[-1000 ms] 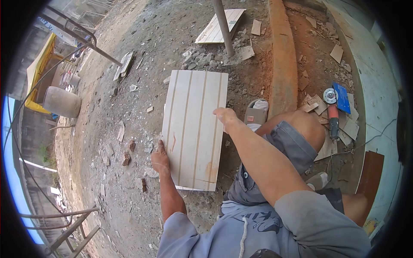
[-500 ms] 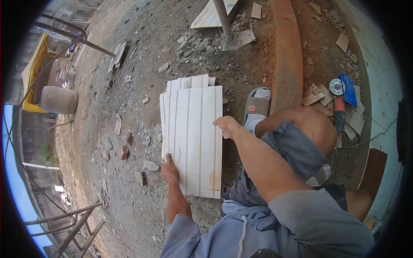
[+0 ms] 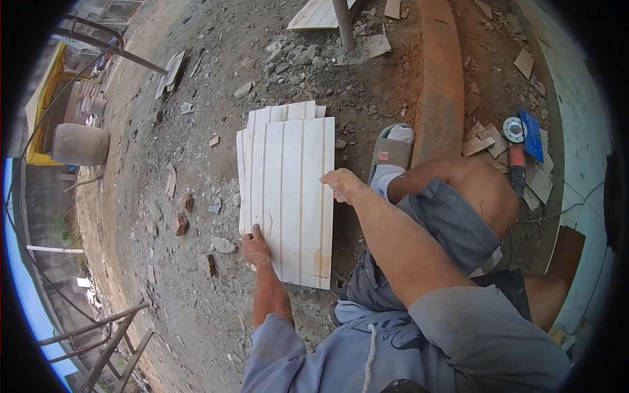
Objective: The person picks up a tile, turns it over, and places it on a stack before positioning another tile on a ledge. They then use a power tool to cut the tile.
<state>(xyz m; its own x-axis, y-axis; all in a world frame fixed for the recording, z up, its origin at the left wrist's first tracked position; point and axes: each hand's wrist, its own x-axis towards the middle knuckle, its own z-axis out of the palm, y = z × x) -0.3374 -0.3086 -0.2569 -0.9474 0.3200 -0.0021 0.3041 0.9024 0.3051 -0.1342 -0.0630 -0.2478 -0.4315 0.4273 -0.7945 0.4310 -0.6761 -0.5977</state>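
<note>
A small stack of long whitish tiles (image 3: pixel 298 196) with thin brown lines lies in front of me above the gravelly ground. The top tile has a brownish stain near its lower right corner, and the ones under it stick out at the far and left sides. My left hand (image 3: pixel 256 247) grips the left edge low down, its thumb on the face and the other fingers mostly hidden. On the right edge, about halfway up, my right hand (image 3: pixel 342 185) is closed on the top tile with curled fingers.
An angle grinder (image 3: pixel 516 154) with a blue plate beside it lies at right among broken tile pieces (image 3: pixel 488 139). A low reddish-brown beam (image 3: pixel 442 78) runs ahead of my sandalled foot. Rubble (image 3: pixel 304 59), a metal pole (image 3: pixel 343 26) and a barrel (image 3: pixel 80 144) stand farther off.
The tiles and both hands have shifted slightly up and left in view, while the surroundings also slid a little left. Both hands keep their hold.
</note>
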